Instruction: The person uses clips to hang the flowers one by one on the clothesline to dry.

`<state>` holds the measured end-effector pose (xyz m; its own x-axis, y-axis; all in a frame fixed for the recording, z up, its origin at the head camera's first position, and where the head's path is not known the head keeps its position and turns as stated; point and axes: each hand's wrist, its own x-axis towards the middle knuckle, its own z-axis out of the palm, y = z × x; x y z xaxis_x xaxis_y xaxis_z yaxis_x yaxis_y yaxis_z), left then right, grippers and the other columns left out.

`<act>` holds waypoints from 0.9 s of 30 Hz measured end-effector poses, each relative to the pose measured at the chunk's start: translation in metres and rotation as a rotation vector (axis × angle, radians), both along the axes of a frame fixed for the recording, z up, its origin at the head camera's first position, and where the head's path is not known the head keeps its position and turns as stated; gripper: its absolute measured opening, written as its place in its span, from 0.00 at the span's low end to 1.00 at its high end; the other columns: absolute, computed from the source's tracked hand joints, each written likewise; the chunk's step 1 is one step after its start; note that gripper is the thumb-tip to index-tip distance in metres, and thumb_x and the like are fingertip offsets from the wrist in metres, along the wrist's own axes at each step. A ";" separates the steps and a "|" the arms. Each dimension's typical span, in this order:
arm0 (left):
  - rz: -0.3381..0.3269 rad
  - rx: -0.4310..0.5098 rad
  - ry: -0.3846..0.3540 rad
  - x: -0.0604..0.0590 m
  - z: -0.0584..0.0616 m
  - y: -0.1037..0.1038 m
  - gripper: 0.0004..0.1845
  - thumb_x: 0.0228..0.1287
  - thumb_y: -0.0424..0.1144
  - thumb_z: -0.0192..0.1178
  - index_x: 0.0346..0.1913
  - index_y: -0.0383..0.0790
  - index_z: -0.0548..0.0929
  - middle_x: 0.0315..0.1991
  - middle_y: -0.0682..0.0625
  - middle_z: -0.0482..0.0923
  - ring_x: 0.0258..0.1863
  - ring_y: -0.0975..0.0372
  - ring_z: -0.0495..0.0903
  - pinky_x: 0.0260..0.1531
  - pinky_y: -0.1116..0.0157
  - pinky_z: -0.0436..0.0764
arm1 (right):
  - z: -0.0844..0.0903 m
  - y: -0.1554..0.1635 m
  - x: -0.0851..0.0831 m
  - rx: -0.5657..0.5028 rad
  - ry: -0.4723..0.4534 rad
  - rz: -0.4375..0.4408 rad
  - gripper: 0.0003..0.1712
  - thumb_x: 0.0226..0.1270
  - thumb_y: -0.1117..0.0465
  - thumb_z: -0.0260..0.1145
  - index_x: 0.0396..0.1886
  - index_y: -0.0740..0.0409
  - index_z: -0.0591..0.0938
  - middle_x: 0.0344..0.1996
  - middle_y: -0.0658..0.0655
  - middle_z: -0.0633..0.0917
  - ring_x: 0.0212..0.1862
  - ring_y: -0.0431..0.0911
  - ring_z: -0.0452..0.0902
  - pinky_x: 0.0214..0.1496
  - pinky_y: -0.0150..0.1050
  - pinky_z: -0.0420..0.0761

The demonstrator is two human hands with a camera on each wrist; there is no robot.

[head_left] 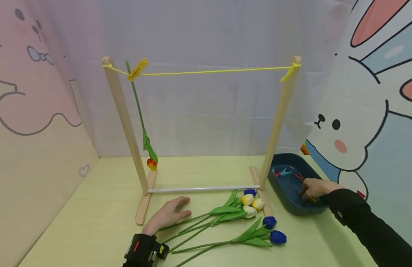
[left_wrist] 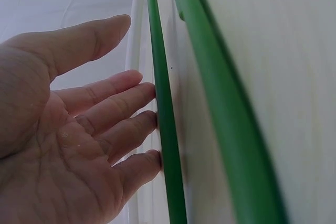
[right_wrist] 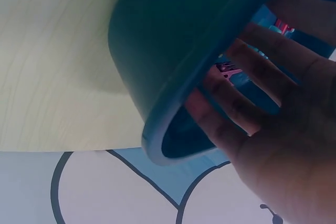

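Overhead, the right hand (head_left: 314, 188) reaches into the tray (head_left: 286, 160), pegs (head_left: 282, 172) at its ten o'clock. Leftward, the left hand (left_wrist: 79, 129) lies flat, fingers touching stems (left_wrist: 165, 129). Rightward, spread fingers (right_wrist: 247, 93) hold nothing visible.

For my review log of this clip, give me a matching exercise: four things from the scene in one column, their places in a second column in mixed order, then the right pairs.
Things:
1. yellow clothespin
2. left hand
3. right hand
4. blue tulips

Places:
A. reaching into the dark blue tray
B. flat on the table, beside the green stems
C. clipped on the yellow string, holding a hanging tulip
D. lying on the table in front of the wooden rack

Pairs: 1-C, 2-B, 3-A, 4-D
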<state>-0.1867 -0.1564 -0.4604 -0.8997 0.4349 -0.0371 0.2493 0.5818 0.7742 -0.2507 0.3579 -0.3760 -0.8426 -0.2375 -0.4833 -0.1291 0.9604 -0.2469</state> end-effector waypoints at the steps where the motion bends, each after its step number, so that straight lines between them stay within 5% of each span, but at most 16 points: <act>1: 0.000 0.000 -0.001 0.000 0.000 0.000 0.31 0.71 0.44 0.63 0.69 0.28 0.70 0.68 0.31 0.72 0.70 0.37 0.69 0.68 0.39 0.67 | 0.000 0.000 0.000 -0.005 0.010 0.007 0.18 0.68 0.64 0.65 0.51 0.74 0.80 0.46 0.68 0.84 0.48 0.58 0.80 0.53 0.58 0.81; 10: -0.005 -0.012 0.021 -0.001 0.001 0.000 0.30 0.71 0.43 0.63 0.68 0.28 0.71 0.67 0.31 0.73 0.69 0.37 0.70 0.67 0.39 0.68 | 0.006 0.003 -0.003 -0.133 0.148 0.101 0.16 0.67 0.66 0.65 0.47 0.77 0.82 0.40 0.66 0.87 0.40 0.51 0.82 0.46 0.51 0.85; 17: 0.000 -0.017 0.024 -0.001 0.000 -0.001 0.30 0.71 0.44 0.63 0.68 0.28 0.72 0.67 0.31 0.73 0.69 0.38 0.70 0.68 0.39 0.68 | 0.002 -0.014 0.003 -0.257 0.486 0.156 0.07 0.63 0.67 0.70 0.37 0.69 0.86 0.31 0.59 0.88 0.30 0.41 0.81 0.32 0.35 0.81; 27: -0.012 -0.008 0.009 -0.001 0.000 0.000 0.31 0.71 0.44 0.63 0.68 0.28 0.71 0.67 0.31 0.72 0.69 0.37 0.69 0.68 0.39 0.68 | 0.008 -0.035 0.014 -0.376 0.688 0.077 0.03 0.63 0.72 0.69 0.34 0.63 0.84 0.29 0.58 0.87 0.28 0.39 0.79 0.31 0.32 0.79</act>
